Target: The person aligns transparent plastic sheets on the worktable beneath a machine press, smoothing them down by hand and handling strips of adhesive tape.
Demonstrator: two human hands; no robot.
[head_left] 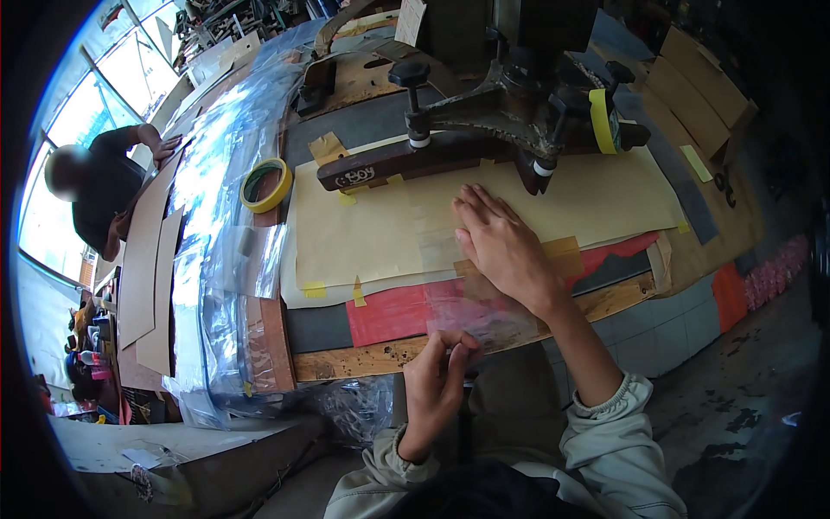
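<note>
My right hand (501,246) lies flat on the cream sheet (354,233), its fingers pointing away from me and a little apart. Below it, at the table's near edge, my left hand (437,381) is closed, fingertips and thumb together at the edge of a clear plastic film (493,322). The film runs over a red sheet (389,316) and up toward my right hand. Brown tape (564,251) and small yellow tape pieces (314,289) hold the sheets' near edge. A dark bar (380,166) presses across the cream sheet's far side.
A black metal clamp frame (510,104) with knobs stands beyond my hands, a yellow tape roll (603,121) hanging on it. Another yellow tape roll (266,185) lies left. Shiny plastic sheeting (216,173) covers the left side. Another person (108,186) leans there. Scissors (724,189) lie right.
</note>
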